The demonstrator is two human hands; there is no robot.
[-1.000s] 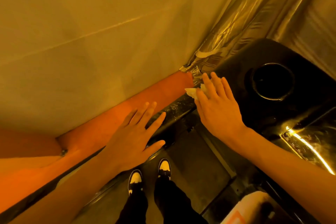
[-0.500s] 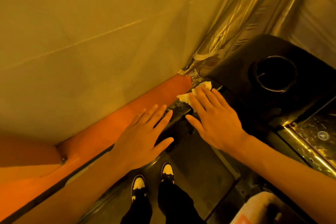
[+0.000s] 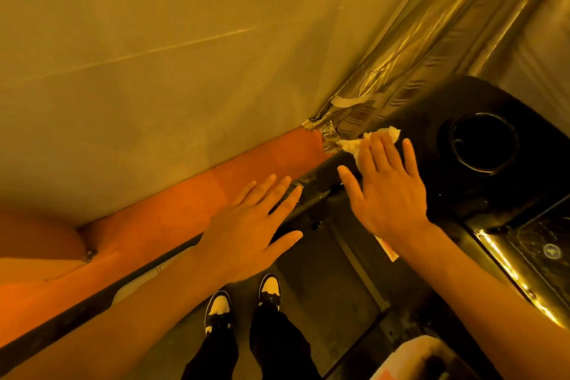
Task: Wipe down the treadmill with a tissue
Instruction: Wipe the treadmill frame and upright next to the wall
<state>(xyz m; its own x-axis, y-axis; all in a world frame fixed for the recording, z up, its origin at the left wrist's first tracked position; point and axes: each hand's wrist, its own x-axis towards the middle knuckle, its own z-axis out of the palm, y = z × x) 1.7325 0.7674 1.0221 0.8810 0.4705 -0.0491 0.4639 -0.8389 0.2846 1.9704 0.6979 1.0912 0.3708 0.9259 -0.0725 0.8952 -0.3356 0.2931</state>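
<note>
Amber light tinted everything. A plain wall [image 3: 154,40] filled the upper left and met a hanging of crinkled, shiny sheeting [image 3: 416,49] at the corner. Below it stood the treadmill [image 3: 428,120], its glossy black console curving in from the right with a round cup recess [image 3: 484,142] sunk into it. An orange padded rail [image 3: 185,207] ran along the foot of the wall, with a dark bar [image 3: 314,179] just beside it.

The tissue [image 3: 385,133], white and crumpled, lay on the console's left edge near the corner. The right hand [image 3: 388,191] pressed it flat under straight, spread fingers; its grip was wide open, curled round nothing. The left hand [image 3: 246,231] was likewise open, fingers splayed across the orange rail and the dark bar, holding nothing. Whether its palm actually touched them could not be told.

Most of the tissue was hidden beneath the right fingers. A reflective panel [image 3: 539,250] at the right edge was cut off by the frame, its markings too blurred to read. A pale object [image 3: 410,358] at the bottom right was also cut off and could not be identified.

Below, two black-and-white shoes [image 3: 270,287] stood on the dark deck [image 3: 311,271], and both forearms crossed the view in front of it.
</note>
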